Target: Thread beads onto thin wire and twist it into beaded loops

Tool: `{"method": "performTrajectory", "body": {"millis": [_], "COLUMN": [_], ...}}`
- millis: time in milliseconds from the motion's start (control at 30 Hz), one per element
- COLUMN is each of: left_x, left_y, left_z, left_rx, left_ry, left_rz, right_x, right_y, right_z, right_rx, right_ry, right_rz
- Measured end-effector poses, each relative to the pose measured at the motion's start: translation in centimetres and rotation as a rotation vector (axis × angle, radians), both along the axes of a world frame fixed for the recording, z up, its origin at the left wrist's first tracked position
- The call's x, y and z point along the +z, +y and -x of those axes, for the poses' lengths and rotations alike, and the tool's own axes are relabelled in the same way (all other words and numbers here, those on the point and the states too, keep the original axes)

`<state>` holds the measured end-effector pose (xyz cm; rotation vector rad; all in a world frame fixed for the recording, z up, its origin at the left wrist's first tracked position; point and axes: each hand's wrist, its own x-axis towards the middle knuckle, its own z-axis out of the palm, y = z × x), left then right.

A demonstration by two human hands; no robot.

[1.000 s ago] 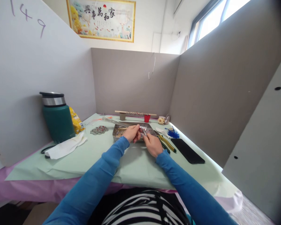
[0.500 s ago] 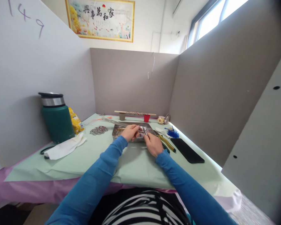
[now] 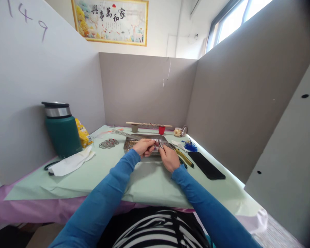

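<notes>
Both of my hands are up over the near edge of the metal tray (image 3: 130, 142), working close together. My left hand (image 3: 144, 147) is pinched around a small reddish beaded piece (image 3: 155, 147), fingers curled tight on it, and my right hand (image 3: 169, 159) is closed on a thin metal tool (image 3: 159, 143), a pin or needle by the look of it, whose tip points toward that piece. The piece sits between the two hands, just above the tray's front rim; it is too small for me to make out its parts.

Judging by this, I am in the middle of fitting or threading a small part onto the piece, with loose beads lying in the tray behind my fingers. The next move, as I read it, calls for a steady left pinch and a fine, short push of the tool tip, keeping everything over the tray so nothing dropped rolls off.

On the pale green table cover (image 3: 93, 175), yellow-handled pliers (image 3: 184, 158) lie just right of my right hand, a black phone (image 3: 206, 165) beyond them. A cluster of finished pieces (image 3: 109, 143) rests left of the tray, with a green thermos (image 3: 62, 129) and a white tissue (image 3: 72, 162) further left.
</notes>
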<state>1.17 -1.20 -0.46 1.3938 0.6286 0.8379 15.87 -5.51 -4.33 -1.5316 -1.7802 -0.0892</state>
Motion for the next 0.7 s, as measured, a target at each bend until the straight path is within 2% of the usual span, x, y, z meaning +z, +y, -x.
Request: {"method": "performTrajectory", "body": {"millis": [500, 700], "left_x": [0.10, 0.03], "left_y": [0.10, 0.07], "left_z": [0.09, 0.06], "left_rx": [-0.055, -0.056], "left_ry": [-0.013, -0.025], "left_rz": [0.087, 0.113], "right_x": [0.03, -0.18], "right_y": [-0.10, 0.20], "right_z": [0.16, 0.13], "right_rx": [-0.067, -0.062], "right_ry": [-0.108, -0.068], "right_rz": [0.008, 0.004]}}
